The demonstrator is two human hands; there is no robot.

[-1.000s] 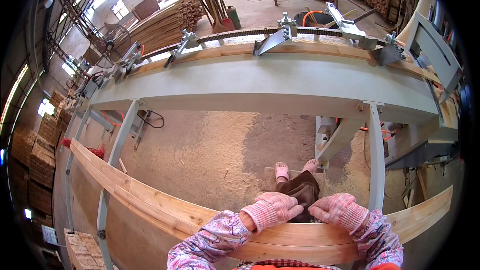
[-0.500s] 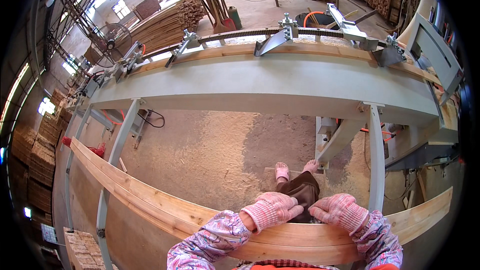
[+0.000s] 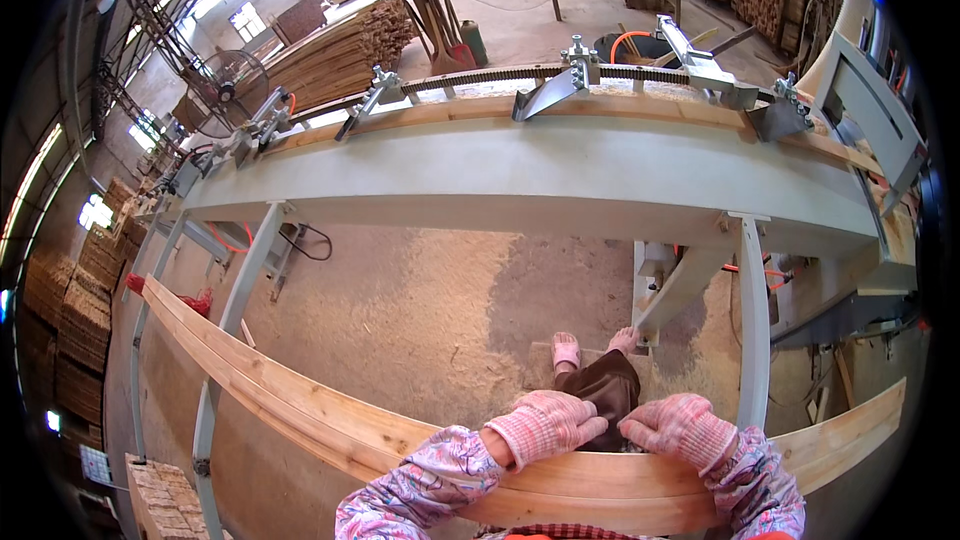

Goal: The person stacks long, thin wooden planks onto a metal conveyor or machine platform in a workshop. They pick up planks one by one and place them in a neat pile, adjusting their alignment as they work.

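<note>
As our gloved left hand (image 3: 548, 427) and right hand (image 3: 681, 428) rest, fingers bent, on wooden boards (image 3: 600, 482) nearer us than the grey beam (image 3: 500, 165), we cannot tell whether either grips them.

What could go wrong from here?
1. Uneven push: the left hand and right hand are both right of the middle of the long boards, so the long left stretch might swing.
2. Dropped board: a foot in a light pink sandal is just beyond the boards and could get hit.
3. Slip: sawdust covers part of the floor near the feet.
</note>
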